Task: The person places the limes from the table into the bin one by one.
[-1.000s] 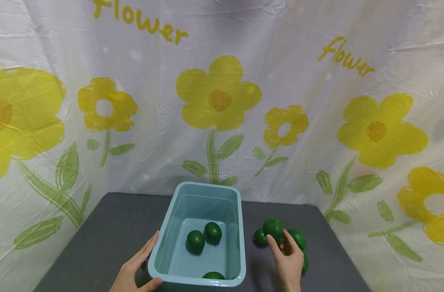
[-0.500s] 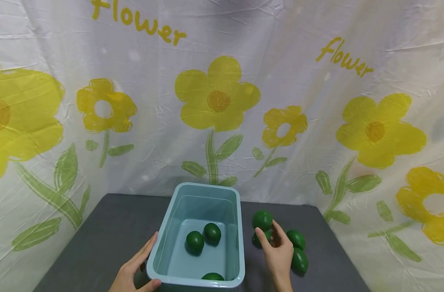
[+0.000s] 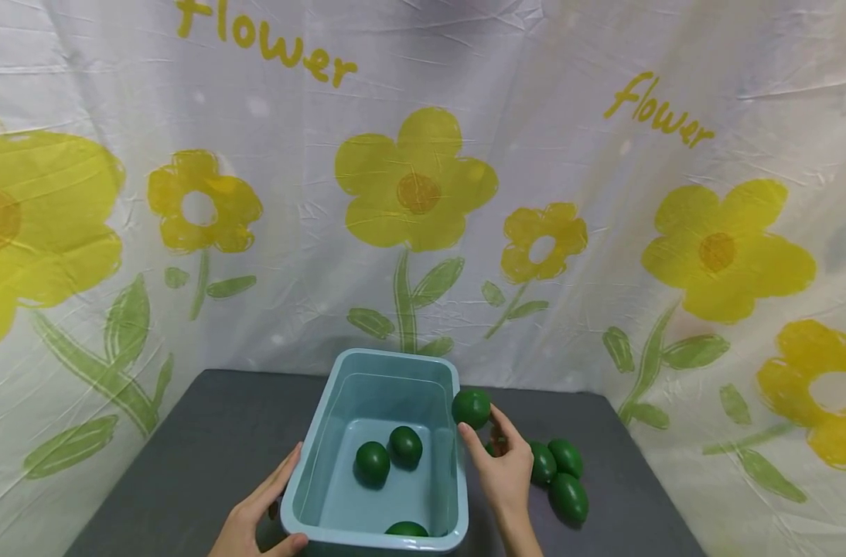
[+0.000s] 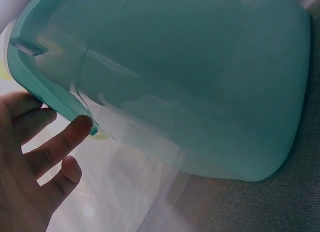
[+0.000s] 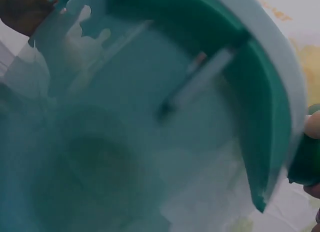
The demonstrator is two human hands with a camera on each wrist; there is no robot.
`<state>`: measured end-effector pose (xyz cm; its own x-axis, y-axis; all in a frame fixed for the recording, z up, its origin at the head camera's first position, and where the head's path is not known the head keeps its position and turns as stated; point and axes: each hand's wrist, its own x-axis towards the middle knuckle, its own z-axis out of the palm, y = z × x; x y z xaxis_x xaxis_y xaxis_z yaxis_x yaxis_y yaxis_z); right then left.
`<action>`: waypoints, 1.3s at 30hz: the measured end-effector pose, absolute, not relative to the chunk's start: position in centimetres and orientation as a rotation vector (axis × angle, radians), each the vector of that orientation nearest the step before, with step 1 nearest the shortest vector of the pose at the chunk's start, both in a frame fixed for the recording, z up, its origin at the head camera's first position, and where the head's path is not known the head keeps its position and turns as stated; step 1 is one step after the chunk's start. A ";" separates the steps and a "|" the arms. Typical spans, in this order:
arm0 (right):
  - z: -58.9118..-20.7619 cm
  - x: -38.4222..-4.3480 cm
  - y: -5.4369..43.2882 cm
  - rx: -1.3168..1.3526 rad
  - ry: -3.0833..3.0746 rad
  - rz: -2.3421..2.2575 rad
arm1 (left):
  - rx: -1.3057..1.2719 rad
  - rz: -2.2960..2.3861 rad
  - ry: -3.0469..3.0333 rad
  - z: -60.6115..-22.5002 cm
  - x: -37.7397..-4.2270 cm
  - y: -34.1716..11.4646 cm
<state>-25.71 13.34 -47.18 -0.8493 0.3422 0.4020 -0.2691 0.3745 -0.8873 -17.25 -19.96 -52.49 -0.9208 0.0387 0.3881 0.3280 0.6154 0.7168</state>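
Since the earlier frame, the right hand (image 3: 503,468) had moved left with its held fruit (image 3: 471,408), up to the far part of the bin's right rim; bin (image 3: 402,387) and left hand (image 3: 259,510) stayed about put. One pile fruit (image 3: 543,463) had come into view from behind the right hand.

Hard to see: a green sliver (image 3: 490,448) showed between right fingers and thumb, mostly hidden. Near fruit (image 3: 407,529) in the bin was half covered by the near rim. Right wrist view was blurred, held fruit cut off at its right edge. Couldn't tell whether held fruit touched the rim.

Room: dark table (image 3: 242,418) lay bare left of the bin; narrow strip between bin and pile on the right. Two bin fruits (image 3: 372,464) sat mid-floor, open floor around them.

Hands: right narrowed, fingertips and thumb pinching the fruit. Left fairly wide, fingers spread along the bin's left outside, thumb at its near-left corner.
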 end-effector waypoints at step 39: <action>-46.1 -26.7 12.7 0.239 -2.338 1.332 | -0.351 -1.209 -2.422 -52.9 -17.5 -20.1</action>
<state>-26.74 12.74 -46.11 -0.8898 0.0645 0.4518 -0.3558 0.5219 -0.7753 -17.52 -20.12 -52.93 -0.8846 0.0411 0.4645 0.3960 0.5923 0.7017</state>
